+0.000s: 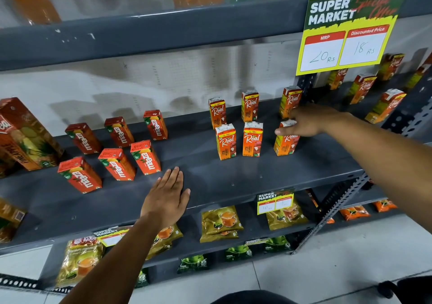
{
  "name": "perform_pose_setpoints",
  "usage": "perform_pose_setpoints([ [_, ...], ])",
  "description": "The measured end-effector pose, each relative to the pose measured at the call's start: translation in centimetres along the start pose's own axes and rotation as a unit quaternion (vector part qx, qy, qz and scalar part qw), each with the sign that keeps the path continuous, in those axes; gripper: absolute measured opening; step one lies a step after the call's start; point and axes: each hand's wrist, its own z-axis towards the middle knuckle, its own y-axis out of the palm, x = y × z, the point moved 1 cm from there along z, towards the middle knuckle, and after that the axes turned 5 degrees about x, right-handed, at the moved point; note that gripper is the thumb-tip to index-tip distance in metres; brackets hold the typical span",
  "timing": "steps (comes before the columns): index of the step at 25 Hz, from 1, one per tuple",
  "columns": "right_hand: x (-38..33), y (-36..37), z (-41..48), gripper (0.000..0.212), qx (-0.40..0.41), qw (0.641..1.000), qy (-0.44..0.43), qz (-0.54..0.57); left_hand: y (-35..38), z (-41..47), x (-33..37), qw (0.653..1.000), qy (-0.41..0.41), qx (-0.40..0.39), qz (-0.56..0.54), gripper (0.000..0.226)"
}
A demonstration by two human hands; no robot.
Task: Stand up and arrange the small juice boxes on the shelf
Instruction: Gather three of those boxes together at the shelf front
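On the grey shelf (210, 177), six orange Real juice boxes (252, 139) stand upright in two rows toward its right end. The right hand (304, 122) rests on the front-right box (285, 143), fingers (284, 131) curled over its top. The left hand (167, 194) lies flat near the front edge, fingers together.

Head camera, looking forward and down onto a store shelf.

One wide-angle view, worn on the person's head, faces the grey shelf (210, 177) from close in front and above its front edge. Both forearms enter from the bottom and right edges. The shelf above crosses the top, lower shelves and floor tiles fill the bottom; straight lines bend toward the corners.
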Motion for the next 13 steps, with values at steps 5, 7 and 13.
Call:
perform_pose_setpoints([
  [5, 1.5, 0.0, -1.6, 0.077, 0.117, 0.951, 0.049, 0.284, -0.3, 0.0, -0.3, 0.999, 0.001, -0.012, -0.038, 0.086],
  [7, 2.1, 1.6, -2.0, 0.081, 0.146, 0.875, 0.098, 0.451, -1.0, 0.5, -0.1, 0.992, -0.030, -0.007, -0.122, 0.078],
  [13, 0.4, 6.1, -0.4, 0.055, 0.148, 0.659, 0.188, 0.713, -4.5, 6.4, 6.0, 0.714, -0.288, 0.054, -0.636, 0.063],
])
